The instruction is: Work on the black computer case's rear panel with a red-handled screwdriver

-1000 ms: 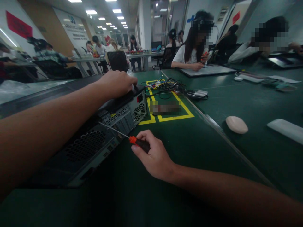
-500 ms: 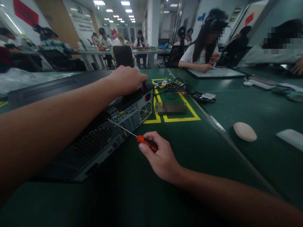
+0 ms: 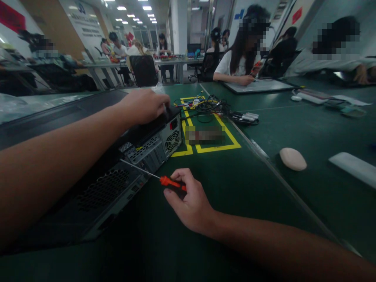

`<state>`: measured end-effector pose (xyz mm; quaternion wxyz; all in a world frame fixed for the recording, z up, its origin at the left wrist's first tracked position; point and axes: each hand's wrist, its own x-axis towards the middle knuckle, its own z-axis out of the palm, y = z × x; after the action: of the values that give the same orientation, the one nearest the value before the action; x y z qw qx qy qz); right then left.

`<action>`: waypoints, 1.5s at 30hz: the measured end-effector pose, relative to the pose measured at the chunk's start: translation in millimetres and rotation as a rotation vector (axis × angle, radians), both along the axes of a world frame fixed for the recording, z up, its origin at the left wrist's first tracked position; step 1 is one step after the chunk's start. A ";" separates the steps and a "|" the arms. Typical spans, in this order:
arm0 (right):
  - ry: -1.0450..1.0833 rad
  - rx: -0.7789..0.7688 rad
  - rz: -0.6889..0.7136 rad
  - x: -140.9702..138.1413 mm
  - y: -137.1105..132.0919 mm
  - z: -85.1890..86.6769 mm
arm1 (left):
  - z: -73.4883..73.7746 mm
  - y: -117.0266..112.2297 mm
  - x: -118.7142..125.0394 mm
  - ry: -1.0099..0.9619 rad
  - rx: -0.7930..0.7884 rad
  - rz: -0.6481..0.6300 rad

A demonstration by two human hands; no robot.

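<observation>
A black desktop computer case [image 3: 123, 176] lies on its side on the green table, its rear panel with a fan grille facing me. My left hand [image 3: 145, 105] rests on the case's upper far corner, fingers curled over the edge. My right hand [image 3: 188, 199] grips a screwdriver [image 3: 164, 181] with an orange and black handle. Its thin shaft points left, and the tip touches the rear panel near the vent slots.
A tangle of cables [image 3: 205, 105] lies in a yellow-taped square behind the case. A beige oval object [image 3: 293, 158] and a white bar [image 3: 352, 167] sit to the right. Other people work at tables beyond, one on a flat panel [image 3: 258, 86].
My right hand and the screwdriver stay at the rear panel, with only small shifts. My left hand's fingers have curled more over the corner. The view has swayed slightly.
</observation>
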<state>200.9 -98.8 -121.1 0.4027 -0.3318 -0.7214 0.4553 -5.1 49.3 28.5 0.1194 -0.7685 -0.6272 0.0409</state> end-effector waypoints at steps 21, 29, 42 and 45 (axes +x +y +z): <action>-0.023 0.097 -0.017 -1.0 3.3 -4.8 | -4.3 1.3 -2.6 0.010 0.092 -0.035; -0.004 0.092 -0.008 -1.2 3.4 -5.4 | -1.3 -2.6 2.3 0.062 0.073 -0.023; 0.015 0.148 -0.018 -0.8 2.8 -3.9 | -1.5 -3.1 3.5 0.138 0.095 -0.018; 0.007 0.157 -0.021 0.2 2.8 -2.7 | -0.2 -4.1 5.1 0.152 0.079 -0.008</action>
<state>201.2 -96.1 -123.8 0.4345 -0.3053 -0.7500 0.3943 0.1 45.1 28.3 0.1970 -0.7604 -0.6144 0.0736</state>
